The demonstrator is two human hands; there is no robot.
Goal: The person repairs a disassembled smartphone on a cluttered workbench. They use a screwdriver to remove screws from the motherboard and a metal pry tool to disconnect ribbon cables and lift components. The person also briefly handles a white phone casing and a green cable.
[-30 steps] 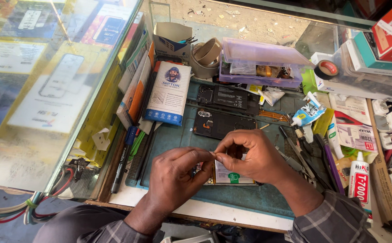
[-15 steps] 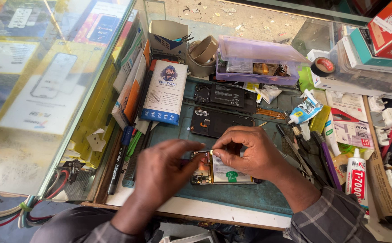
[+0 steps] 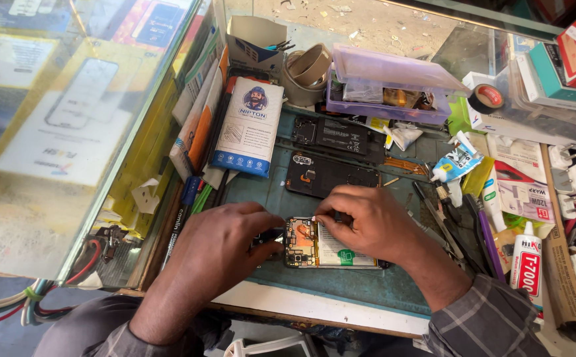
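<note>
An opened phone [image 3: 327,244] lies flat on the green work mat [image 3: 341,284], its circuit board and white battery showing. My left hand [image 3: 225,248] rests on the phone's left end, fingers curled against its edge. My right hand [image 3: 367,221] sits over the phone's upper middle, fingertips pinched together on the board; whether they hold a small part is hidden. Two black phone covers [image 3: 331,173] lie just beyond the hands.
A blue and white packet [image 3: 251,125], a tape roll [image 3: 309,69] and a clear purple box [image 3: 390,86] stand at the back. A glue bottle [image 3: 527,264], tools [image 3: 446,218], chargers and boxes crowd the right. A glass case [image 3: 70,132] rises on the left.
My left hand has shifted right onto the phone's left end. My right hand has stayed pinched over the board. The view has moved slightly.
</note>
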